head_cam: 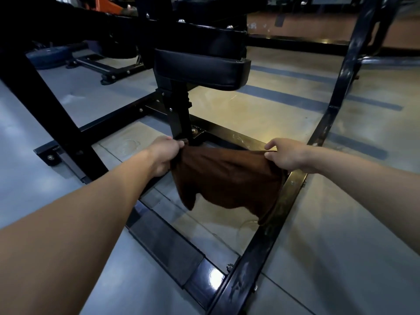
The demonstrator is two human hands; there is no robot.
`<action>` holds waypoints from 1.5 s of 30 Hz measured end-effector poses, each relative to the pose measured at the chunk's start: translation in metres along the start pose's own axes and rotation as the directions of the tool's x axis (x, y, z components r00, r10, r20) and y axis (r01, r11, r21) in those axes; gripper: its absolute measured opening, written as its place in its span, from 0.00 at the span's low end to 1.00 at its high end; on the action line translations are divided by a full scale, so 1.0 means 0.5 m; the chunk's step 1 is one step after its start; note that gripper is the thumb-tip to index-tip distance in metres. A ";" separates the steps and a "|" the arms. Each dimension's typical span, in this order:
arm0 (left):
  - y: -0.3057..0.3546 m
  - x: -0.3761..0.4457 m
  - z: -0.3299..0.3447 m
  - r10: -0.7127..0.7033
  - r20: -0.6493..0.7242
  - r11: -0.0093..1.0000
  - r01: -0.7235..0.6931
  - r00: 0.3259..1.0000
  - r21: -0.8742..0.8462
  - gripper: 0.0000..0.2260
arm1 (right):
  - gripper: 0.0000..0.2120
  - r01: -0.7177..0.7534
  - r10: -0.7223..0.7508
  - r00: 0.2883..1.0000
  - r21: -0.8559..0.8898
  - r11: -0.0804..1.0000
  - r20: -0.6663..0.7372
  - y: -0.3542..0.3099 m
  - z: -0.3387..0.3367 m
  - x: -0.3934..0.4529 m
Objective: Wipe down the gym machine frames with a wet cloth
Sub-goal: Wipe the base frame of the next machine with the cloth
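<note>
A brown cloth [225, 178] hangs stretched between my two hands above the floor, inside the black gym machine frame [256, 253]. My left hand [164, 155] grips its left top corner, close to the base of the black seat post [180, 119]. My right hand [287, 155] pinches the right top corner, just over the frame's far floor bar [229, 133]. The cloth's lower edge droops, and its right side lies against the right floor bar [288, 192].
A black padded seat [200, 69] sits above the post. A slanted upright [341, 87] rises at the right and a thick one [45, 98] at the left. A weight plate [48, 55] and another machine base [106, 71] lie at the back left.
</note>
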State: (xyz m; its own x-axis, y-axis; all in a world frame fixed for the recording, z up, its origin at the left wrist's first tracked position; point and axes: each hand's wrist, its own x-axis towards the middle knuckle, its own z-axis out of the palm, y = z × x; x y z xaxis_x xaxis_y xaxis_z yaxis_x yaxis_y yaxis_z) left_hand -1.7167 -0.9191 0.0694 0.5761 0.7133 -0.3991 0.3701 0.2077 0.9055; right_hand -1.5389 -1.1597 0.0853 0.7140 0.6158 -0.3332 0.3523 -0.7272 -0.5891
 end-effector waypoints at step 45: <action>0.000 -0.014 -0.013 0.391 0.070 0.799 -0.376 0.918 0.469 0.22 | 0.11 0.348 -0.303 0.898 0.092 0.933 -0.319 -0.002 -0.044 -0.008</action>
State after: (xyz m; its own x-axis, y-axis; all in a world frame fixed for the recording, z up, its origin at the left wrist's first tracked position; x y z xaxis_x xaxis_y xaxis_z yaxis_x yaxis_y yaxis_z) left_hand -1.7254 -0.9195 0.0733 0.7246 0.6888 -0.0226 0.4210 -0.4165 0.8058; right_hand -1.5288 -1.1680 0.1036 0.7272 0.6769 0.1138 0.5211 -0.4366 -0.7334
